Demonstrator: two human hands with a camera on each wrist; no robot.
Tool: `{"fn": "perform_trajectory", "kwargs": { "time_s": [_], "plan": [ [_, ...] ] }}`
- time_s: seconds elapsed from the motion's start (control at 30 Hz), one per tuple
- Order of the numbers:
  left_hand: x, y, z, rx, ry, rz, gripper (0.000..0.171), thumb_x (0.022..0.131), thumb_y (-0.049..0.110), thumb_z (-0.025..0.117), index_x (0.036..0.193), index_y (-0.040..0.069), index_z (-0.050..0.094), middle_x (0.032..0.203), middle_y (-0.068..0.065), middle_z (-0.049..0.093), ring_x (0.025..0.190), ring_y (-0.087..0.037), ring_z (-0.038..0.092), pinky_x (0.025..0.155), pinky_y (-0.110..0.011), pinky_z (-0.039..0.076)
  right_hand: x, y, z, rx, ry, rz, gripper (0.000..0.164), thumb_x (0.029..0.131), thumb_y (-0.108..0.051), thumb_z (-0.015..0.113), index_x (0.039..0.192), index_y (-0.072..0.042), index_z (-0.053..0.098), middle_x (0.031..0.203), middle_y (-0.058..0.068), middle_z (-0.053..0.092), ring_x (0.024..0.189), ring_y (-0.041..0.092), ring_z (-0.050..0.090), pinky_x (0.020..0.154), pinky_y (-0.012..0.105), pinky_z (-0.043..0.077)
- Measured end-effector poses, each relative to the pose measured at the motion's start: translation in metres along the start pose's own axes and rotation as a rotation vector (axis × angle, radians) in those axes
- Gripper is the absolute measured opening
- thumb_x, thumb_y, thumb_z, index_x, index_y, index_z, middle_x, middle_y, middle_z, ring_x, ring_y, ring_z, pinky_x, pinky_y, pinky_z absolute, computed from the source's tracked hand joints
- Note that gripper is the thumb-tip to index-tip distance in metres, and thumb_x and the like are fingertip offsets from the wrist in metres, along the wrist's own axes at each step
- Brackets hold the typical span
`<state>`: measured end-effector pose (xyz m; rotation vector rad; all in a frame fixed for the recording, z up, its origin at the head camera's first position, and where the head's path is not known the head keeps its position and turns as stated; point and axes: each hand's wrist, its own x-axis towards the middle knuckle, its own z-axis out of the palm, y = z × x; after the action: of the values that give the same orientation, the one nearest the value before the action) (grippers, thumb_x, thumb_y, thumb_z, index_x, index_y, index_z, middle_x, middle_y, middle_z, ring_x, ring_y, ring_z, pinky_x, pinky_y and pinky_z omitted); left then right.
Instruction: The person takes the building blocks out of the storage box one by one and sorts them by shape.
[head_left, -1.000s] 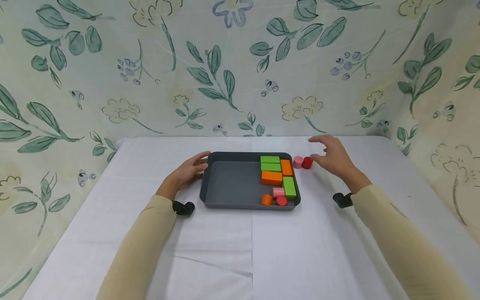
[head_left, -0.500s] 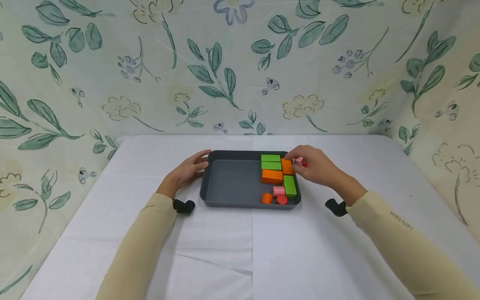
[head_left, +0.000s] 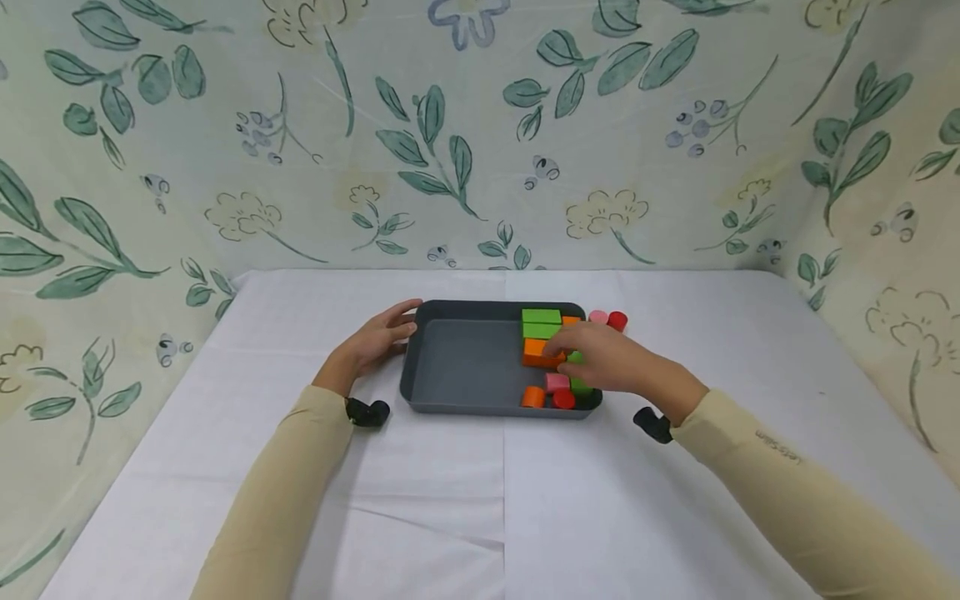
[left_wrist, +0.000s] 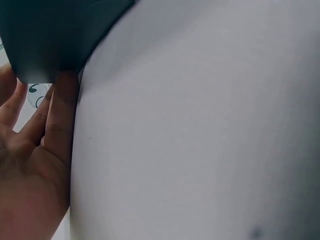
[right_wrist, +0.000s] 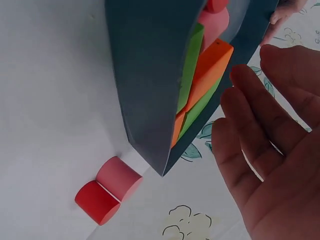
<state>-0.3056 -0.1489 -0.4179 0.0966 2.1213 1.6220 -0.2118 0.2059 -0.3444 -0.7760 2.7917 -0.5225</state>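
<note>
My left hand (head_left: pixel 371 343) rests against the left end of a dark grey tray (head_left: pixel 457 362), its extended fingers (left_wrist: pixel 62 112) touching the outer wall in the left wrist view. My right hand (head_left: pixel 607 358) is above the tray's right side, fingers loosely spread and nothing between them in the right wrist view. Under and around it are green rectangular blocks (head_left: pixel 542 316), orange blocks (head_left: pixel 535 354), a pink cylinder (head_left: pixel 557 382), a red cylinder (head_left: pixel 563 399) and an orange cylinder (head_left: pixel 533 397). The hand partly covers one orange and one green block.
Outside the tray's far right corner, another pink cylinder (right_wrist: pixel 119 178) and another red cylinder (right_wrist: pixel 97 202) lie side by side on the white tablecloth (head_left: pixel 420 517). A leaf-patterned cloth (head_left: pixel 480 142) hangs behind the table.
My right hand has moved left from beside the loose cylinders, over the tray's edge, then toward the near side above the blocks. The left hand has stayed at the tray.
</note>
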Motion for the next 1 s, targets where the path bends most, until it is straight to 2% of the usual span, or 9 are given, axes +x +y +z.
{"fn": "perform_trajectory", "kwargs": {
  "time_s": [0.13, 0.23, 0.4, 0.47, 0.73, 0.83, 1.0],
  "plan": [
    [-0.001, 0.000, 0.000, 0.001, -0.001, 0.002, 0.058, 0.104, 0.021, 0.050, 0.156, 0.033, 0.029, 0.166, -0.006, 0.025, 0.152, -0.029, 0.028, 0.125, -0.052, 0.026, 0.004, -0.003, 0.006, -0.058, -0.060, 0.012, 0.023, 0.091, -0.014, 0.071, 0.115, -0.012, 0.074, 0.108, 0.001, 0.073, 0.105, 0.020, 0.064, 0.096, 0.041, 0.058],
    [-0.002, 0.000, 0.000, 0.007, 0.002, 0.000, 0.058, 0.104, 0.021, 0.050, 0.156, 0.033, 0.028, 0.166, -0.006, 0.024, 0.152, -0.029, 0.028, 0.125, -0.051, 0.026, 0.007, -0.004, 0.011, -0.100, -0.095, -0.014, 0.020, 0.093, -0.016, 0.070, 0.112, -0.013, 0.074, 0.104, 0.000, 0.073, 0.101, 0.018, 0.064, 0.096, 0.040, 0.058],
    [-0.003, 0.001, 0.000, 0.012, -0.004, 0.002, 0.058, 0.104, 0.021, 0.050, 0.156, 0.033, 0.028, 0.166, -0.006, 0.024, 0.153, -0.029, 0.028, 0.125, -0.051, 0.026, 0.008, -0.005, 0.017, -0.112, -0.104, -0.034, 0.016, 0.093, -0.011, 0.067, 0.107, -0.012, 0.075, 0.096, 0.000, 0.071, 0.093, 0.016, 0.062, 0.093, 0.037, 0.059],
    [-0.003, 0.002, 0.000, 0.013, -0.005, 0.002, 0.058, 0.104, 0.022, 0.051, 0.156, 0.033, 0.029, 0.166, -0.005, 0.024, 0.152, -0.029, 0.028, 0.125, -0.051, 0.026, 0.009, -0.006, 0.017, -0.111, -0.109, -0.016, 0.016, 0.093, -0.011, 0.066, 0.107, -0.013, 0.075, 0.094, 0.000, 0.070, 0.092, 0.016, 0.061, 0.092, 0.036, 0.059],
    [-0.003, 0.002, -0.002, 0.026, -0.017, 0.015, 0.059, 0.105, 0.021, 0.049, 0.158, 0.031, 0.025, 0.167, -0.007, 0.022, 0.153, -0.031, 0.026, 0.125, -0.052, 0.025, 0.014, -0.006, 0.016, -0.142, -0.171, 0.040, 0.023, 0.095, -0.013, 0.065, 0.116, -0.013, 0.073, 0.105, 0.004, 0.071, 0.097, 0.019, 0.061, 0.095, 0.039, 0.058],
    [-0.003, 0.001, -0.003, 0.019, -0.010, 0.014, 0.059, 0.104, 0.020, 0.049, 0.158, 0.030, 0.026, 0.166, -0.008, 0.022, 0.153, -0.031, 0.026, 0.126, -0.052, 0.025, 0.015, -0.006, 0.016, -0.117, -0.156, 0.036, 0.023, 0.093, -0.011, 0.067, 0.115, -0.014, 0.074, 0.107, 0.003, 0.071, 0.101, 0.019, 0.061, 0.098, 0.040, 0.057],
    [-0.003, 0.000, -0.002, 0.015, -0.024, 0.022, 0.058, 0.105, 0.021, 0.048, 0.158, 0.029, 0.025, 0.166, -0.008, 0.022, 0.153, -0.031, 0.026, 0.126, -0.052, 0.024, 0.010, -0.005, 0.015, -0.069, -0.079, 0.011, 0.025, 0.091, -0.010, 0.070, 0.115, -0.012, 0.074, 0.111, 0.002, 0.073, 0.108, 0.020, 0.063, 0.101, 0.042, 0.056]
  ]
}}
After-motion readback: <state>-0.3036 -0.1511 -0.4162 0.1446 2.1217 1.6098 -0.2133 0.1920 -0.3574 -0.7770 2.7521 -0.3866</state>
